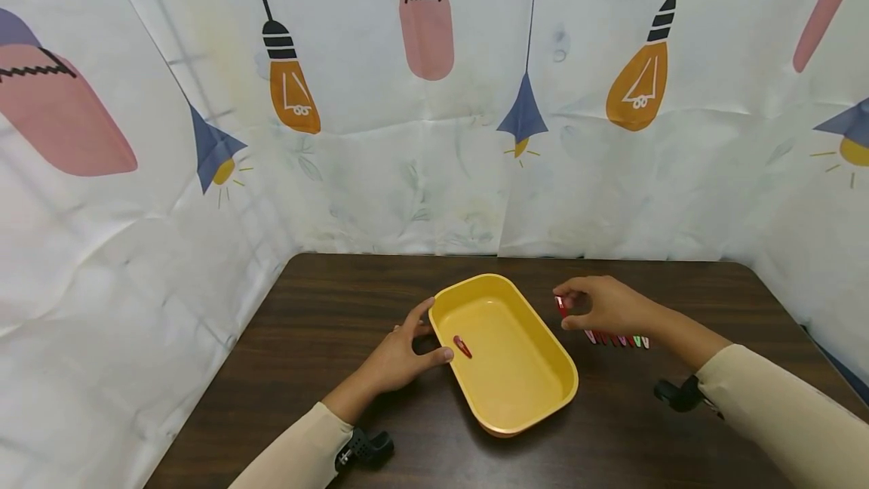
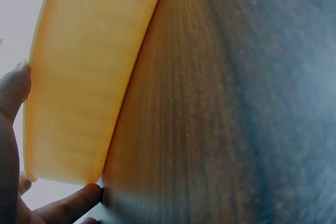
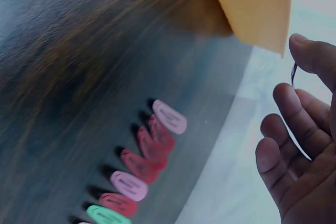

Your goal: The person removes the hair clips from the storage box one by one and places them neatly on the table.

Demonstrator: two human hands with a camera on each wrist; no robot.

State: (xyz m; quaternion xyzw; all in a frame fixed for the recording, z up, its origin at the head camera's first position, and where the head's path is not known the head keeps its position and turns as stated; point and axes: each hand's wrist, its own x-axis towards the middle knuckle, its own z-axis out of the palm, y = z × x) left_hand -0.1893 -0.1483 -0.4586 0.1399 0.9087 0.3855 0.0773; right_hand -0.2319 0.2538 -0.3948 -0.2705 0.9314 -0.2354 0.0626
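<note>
A shallow yellow plastic tray [image 1: 512, 368] stands on the dark wooden table, with one red snap hair clip [image 1: 462, 346] lying inside near its left wall. My left hand [image 1: 405, 353] holds the tray at its far left corner, the thumb on the rim and the fingers round the corner. Beyond the tray's right side, my right hand [image 1: 604, 308] pinches another red hair clip [image 1: 560, 306] between thumb and index finger. The right wrist view shows this clip edge-on as a thin dark sliver [image 3: 293, 74]; the other fingers there are loosely bent.
Under and beside the right hand lies a row of several hair clips [image 1: 618, 339] in pink, red and green. The table [image 1: 346, 285] ends at a white printed curtain [image 1: 407, 195] at the back and left. A dark device is strapped to each wrist.
</note>
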